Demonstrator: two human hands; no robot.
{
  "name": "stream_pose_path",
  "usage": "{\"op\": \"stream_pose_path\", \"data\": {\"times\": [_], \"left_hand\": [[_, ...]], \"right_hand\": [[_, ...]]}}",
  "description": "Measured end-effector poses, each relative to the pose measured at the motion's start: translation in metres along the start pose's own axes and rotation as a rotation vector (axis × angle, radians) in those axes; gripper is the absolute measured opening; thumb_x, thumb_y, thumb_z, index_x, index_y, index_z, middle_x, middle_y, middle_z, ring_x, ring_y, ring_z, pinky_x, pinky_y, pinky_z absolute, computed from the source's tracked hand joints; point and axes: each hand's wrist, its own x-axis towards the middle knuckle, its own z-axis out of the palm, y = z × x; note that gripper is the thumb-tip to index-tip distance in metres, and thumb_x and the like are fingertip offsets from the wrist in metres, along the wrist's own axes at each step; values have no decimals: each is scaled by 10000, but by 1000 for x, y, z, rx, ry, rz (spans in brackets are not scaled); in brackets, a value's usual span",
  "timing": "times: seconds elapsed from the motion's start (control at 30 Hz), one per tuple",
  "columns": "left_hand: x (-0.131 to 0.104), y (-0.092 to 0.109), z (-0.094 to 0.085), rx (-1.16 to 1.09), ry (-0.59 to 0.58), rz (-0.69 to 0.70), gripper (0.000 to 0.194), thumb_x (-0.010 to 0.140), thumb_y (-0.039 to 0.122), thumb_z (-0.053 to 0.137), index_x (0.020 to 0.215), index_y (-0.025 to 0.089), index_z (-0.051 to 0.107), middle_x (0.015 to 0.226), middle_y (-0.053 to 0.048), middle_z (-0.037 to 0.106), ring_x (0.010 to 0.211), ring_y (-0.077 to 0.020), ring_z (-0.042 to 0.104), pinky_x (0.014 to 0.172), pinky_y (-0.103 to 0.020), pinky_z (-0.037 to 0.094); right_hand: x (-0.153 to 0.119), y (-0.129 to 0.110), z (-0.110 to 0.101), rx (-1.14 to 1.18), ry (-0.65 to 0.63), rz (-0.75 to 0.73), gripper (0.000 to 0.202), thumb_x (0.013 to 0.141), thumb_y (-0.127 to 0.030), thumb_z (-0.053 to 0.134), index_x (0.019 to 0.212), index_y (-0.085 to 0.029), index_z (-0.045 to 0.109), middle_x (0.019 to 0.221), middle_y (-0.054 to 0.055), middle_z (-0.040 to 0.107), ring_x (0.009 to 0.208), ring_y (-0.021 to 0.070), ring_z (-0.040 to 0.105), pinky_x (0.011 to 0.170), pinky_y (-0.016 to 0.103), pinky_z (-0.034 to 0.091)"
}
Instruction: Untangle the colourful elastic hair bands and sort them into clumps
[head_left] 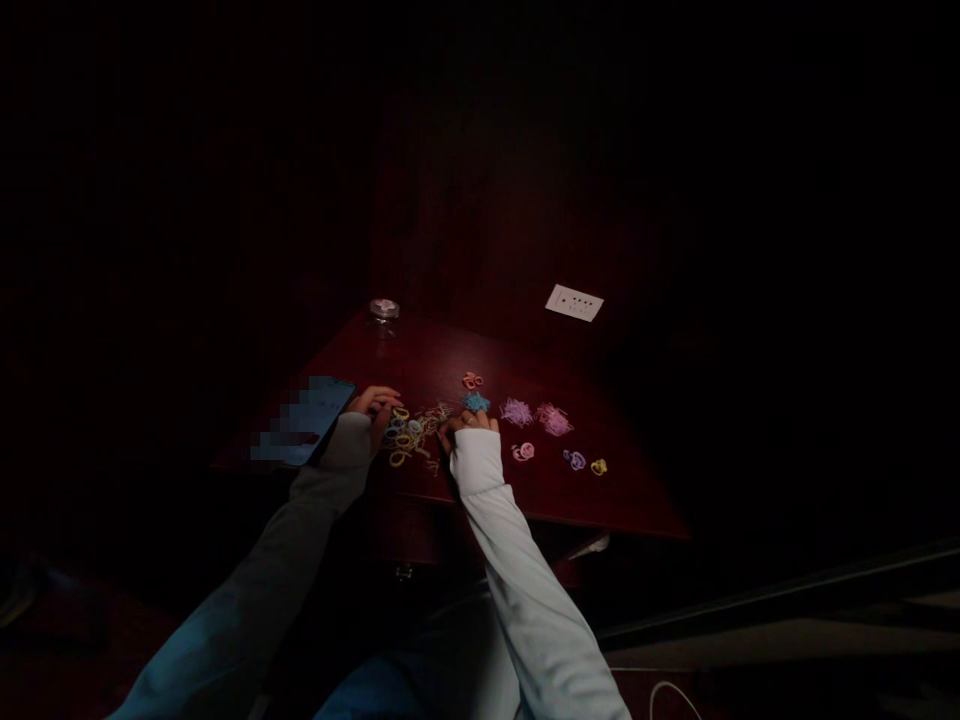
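Observation:
Small bands lie in groups on the dark red table. My left hand (375, 402) rests at the left edge of a mixed pile (409, 433) of yellow, pale and light blue bands, its fingers apart and nothing seen in them. My right hand (466, 424) is at the right side of that pile, just below a blue heap (475, 401); its fingertips are too small and dark to read. Further right sit a purple heap (517, 411) and a pink heap (555, 419). Orange bands (472, 381) lie behind the blue heap. Nearer the front are pink rings (523, 452), purple rings (574, 460) and yellow rings (598, 467).
A lit phone or tablet (307, 420) lies left of my left hand. A clear lidded jar (385, 317) stands at the back left of the table (630, 500). On the wall behind is a white socket plate (574, 303). A white cable (671, 686) shows low on the right.

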Motion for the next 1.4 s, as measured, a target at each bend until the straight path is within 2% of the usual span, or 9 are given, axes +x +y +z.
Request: {"op": "stream_pose_path", "data": {"times": [0.1,0.2,0.33,0.43,0.57,0.73,1.0,1.2,1.4], "left_hand": [[-2,9,-8,35,37,62,267,931,322,483,1089,204,662,965,-79,795,741,-201,647,711,-316,486],[-6,20,-28,170,62,199,271,950,308,490,1106,210,688,1081,-106,767,965,-281,674,932,-431,507],[-14,30,-54,388,115,210,320,937,337,598,1218,227,706,1244,-133,736,1278,-392,587,1215,-628,250],[-22,26,-61,446,167,186,438,919,375,674,1335,238,666,1404,-143,682,1477,-431,420,1260,-696,19],[-29,17,-61,483,108,187,551,900,434,715,1408,239,631,1421,-159,680,1537,-444,348,1257,-716,-6],[-31,25,-49,569,72,238,643,926,439,666,1516,222,532,1622,-192,487,1552,-452,325,1245,-729,8],[-45,28,8,545,-27,313,353,978,365,563,1299,274,679,1426,-94,688,1358,-343,555,1223,-605,161],[-37,15,6,431,63,213,311,998,368,473,1183,252,695,1265,-83,750,1208,-299,625,1107,-512,328],[-41,23,8,493,67,202,272,998,372,507,1172,257,682,1264,-71,746,1212,-306,618,1121,-532,292]], "right_hand": [[0,1,1,23,52,-15,189,1023,-309,588,976,-237,756,1070,91,735,1063,258,543,850,358,324],[-2,2,1,57,58,-12,161,1013,-304,614,957,-237,750,1038,78,738,1052,252,545,856,355,316],[-3,1,0,83,47,9,159,1016,-298,613,959,-232,745,1037,74,747,1041,247,548,857,356,301],[-4,-1,-2,94,46,16,186,1035,-306,583,973,-231,742,1088,70,751,1056,247,543,863,355,290],[-9,2,-6,133,52,29,162,1025,-312,611,973,-237,746,1062,56,752,1045,235,547,867,347,282],[-14,11,-11,161,83,76,162,1023,-326,629,964,-243,755,1036,38,754,1025,222,557,860,334,271],[-14,19,-17,197,101,124,169,1018,-336,646,946,-249,772,1026,26,765,996,213,578,851,336,290],[-20,20,-17,90,18,105,140,969,-381,712,993,-272,797,1068,67,721,1065,257,519,849,353,279],[-17,13,-12,33,-23,82,91,965,-297,704,983,-243,775,1086,75,694,1063,251,497,841,358,275]]}}
